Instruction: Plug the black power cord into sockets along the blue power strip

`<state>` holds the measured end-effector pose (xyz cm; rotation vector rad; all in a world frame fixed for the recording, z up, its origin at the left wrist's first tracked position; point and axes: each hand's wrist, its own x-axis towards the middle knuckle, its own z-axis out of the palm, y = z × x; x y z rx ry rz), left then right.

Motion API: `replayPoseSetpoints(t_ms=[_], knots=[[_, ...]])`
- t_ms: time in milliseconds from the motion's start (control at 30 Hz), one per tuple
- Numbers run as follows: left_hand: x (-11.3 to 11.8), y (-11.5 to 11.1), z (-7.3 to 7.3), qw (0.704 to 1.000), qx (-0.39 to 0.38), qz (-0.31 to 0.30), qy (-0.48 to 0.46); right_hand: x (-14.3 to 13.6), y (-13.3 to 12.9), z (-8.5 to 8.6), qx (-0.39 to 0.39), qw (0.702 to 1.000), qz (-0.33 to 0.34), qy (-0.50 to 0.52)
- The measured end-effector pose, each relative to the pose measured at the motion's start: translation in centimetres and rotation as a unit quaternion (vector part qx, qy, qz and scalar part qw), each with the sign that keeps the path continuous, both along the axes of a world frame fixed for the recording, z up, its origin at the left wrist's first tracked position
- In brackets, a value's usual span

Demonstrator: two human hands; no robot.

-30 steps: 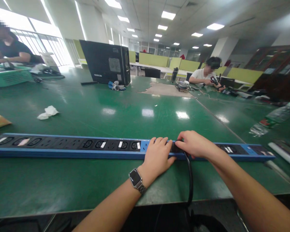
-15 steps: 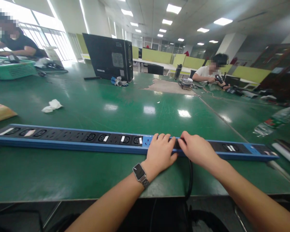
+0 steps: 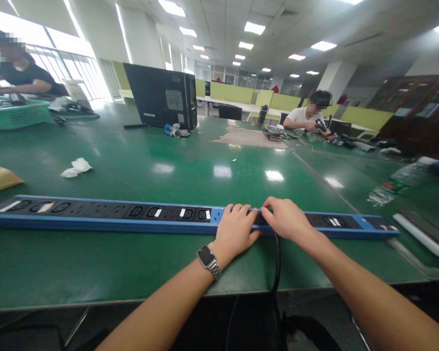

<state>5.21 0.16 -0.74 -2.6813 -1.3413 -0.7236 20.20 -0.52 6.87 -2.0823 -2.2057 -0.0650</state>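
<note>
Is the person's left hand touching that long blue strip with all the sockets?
Touching. The head view shows the left hand lying across the blue socket strip, fingers over its top and palm against its near edge.

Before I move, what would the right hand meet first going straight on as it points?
Probably the left hand, resting on the strip beside the right hand; the gap is unclear.

I see my left hand (image 3: 234,229) flat across the strip (image 3: 190,226), my right hand (image 3: 287,219) at the cord's (image 3: 277,263) upper end, a bottle (image 3: 398,183) right, a PC (image 3: 161,97) far left.
</note>
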Motion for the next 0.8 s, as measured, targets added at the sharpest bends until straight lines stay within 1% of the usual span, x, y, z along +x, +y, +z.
replayPoseSetpoints(t_ms=[67, 133, 200, 267, 333, 400, 467, 500, 600, 667, 733, 800], knots=[[0.0, 0.0, 0.0, 1.0, 0.004, 0.0, 0.002, 1.8, -0.5, 1.6, 0.075, 0.994, -0.017, 0.081], [0.0, 0.0, 0.0, 1.0, 0.008, 0.001, 0.002, 4.7, -1.0, 3.1, 0.13, 0.98, -0.024, 0.149], [0.0, -0.1, 0.1, 1.0, 0.008, 0.001, 0.001, 8.2, -1.3, 3.6, 0.113, 0.981, -0.03, 0.152], [0.0, -0.1, 0.1, 1.0, 0.006, 0.002, -0.001, 11.7, -1.2, 3.0, 0.051, 0.988, -0.047, 0.139], [0.0, -0.1, 0.1, 1.0, 0.006, 0.001, -0.002, 14.6, -0.9, 1.6, -0.01, 0.988, -0.056, 0.141], [0.0, -0.1, 0.1, 1.0, 0.007, 0.0, -0.001, 16.6, -0.6, 0.0, -0.032, 0.986, -0.051, 0.158], [0.0, -0.1, 0.1, 1.0, 0.009, 0.0, 0.0, 17.6, -0.3, -1.1, -0.034, 0.984, -0.044, 0.17], [0.0, -0.1, 0.1, 1.0, 0.01, -0.001, 0.001, 17.9, -0.2, -1.3, -0.039, 0.984, -0.046, 0.168], [0.0, -0.1, 0.1, 1.0, 0.012, -0.001, 0.002, 18.3, 0.0, -1.1, -0.062, 0.987, -0.062, 0.134], [0.0, -0.1, 0.1, 1.0, 0.013, 0.002, 0.004, 18.4, 0.2, -1.0, -0.054, 0.99, -0.07, 0.109], [0.0, -0.1, 0.1, 1.0, 0.013, 0.004, 0.008, 18.4, 0.3, -1.3, -0.049, 0.991, -0.08, 0.096], [0.1, -0.1, 0.0, 1.0, 0.013, 0.003, 0.011, 18.2, 0.3, -2.0, -0.052, 0.992, -0.081, 0.078]])
